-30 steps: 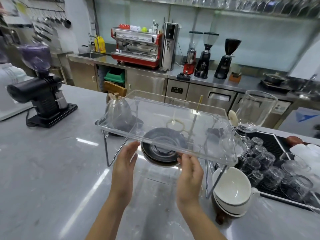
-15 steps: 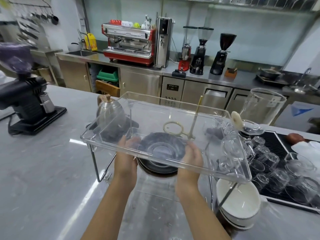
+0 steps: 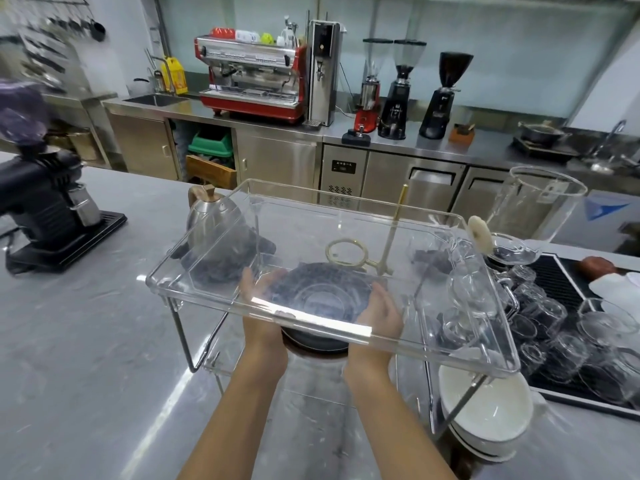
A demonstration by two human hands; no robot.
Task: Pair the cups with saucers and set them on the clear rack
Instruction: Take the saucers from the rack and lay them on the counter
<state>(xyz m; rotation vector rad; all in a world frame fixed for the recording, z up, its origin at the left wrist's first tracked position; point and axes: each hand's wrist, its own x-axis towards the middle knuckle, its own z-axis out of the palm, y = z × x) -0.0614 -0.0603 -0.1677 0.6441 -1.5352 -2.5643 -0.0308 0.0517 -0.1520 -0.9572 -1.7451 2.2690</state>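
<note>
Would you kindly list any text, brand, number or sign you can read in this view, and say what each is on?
None can be read.
Black control panel on the steel under-counter fridge: light characters, too blurred.
Yellow jug by the sink: red label, illegible.
White cups atop the red espresso machine: dark marks, too small.
Blue triangular sign at right: no lettering legible.

Two bare forearms in frame, no sleeves, cuffs or gloves anywhere along them. No watch, band or ring visible on either wrist. Left hand [image 3: 260, 308] and right hand [image 3: 380, 315] partly seen through the clear rack [image 3: 460, 355] top, so fingers look blurred and slightly distorted there. Forearms slim, entering below the rack's near edge. Nails not discernible.
</note>
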